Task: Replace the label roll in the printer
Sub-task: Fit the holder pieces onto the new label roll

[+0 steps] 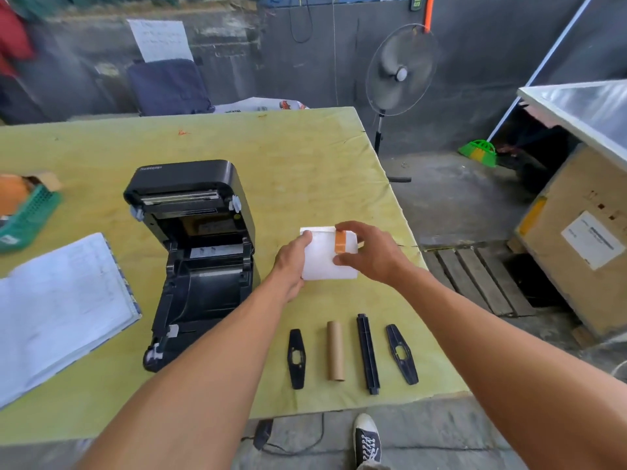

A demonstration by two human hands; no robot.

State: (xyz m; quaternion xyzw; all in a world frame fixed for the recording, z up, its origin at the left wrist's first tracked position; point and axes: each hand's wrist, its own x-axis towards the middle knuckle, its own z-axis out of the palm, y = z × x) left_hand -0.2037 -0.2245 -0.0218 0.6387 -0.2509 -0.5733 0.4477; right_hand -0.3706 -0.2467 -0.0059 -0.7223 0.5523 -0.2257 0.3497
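On the yellow-green table, in the head view, your printer stands with its lid thrown back and the roll bay looks bare. Near the front edge lie the parts you need: a bare cardboard core, the black spindle just right of it, and two black guide plates, one to the left and one at the far right. From that layout, the old roll appears to be out and stripped down. What is left, as far as you can judge: free the new roll, thread the spindle and plates onto it, seat it in the bay, feed the labels and shut the lid.

The new white label roll sits to the right of the printer, touching the table or just above it; which is hard to tell. Your left hand cups its left side, thumb up on the top edge, fingers wrapped under and partly hidden. Your right hand comes over from the right with fingers curled close, thumb and forefinger pinching at the orange tape strip that seals the roll. Both hands are closed onto the roll, not gaping; the tape is not yet off.

An open ledger lies left of the printer, and a green basket sits at the far left edge.
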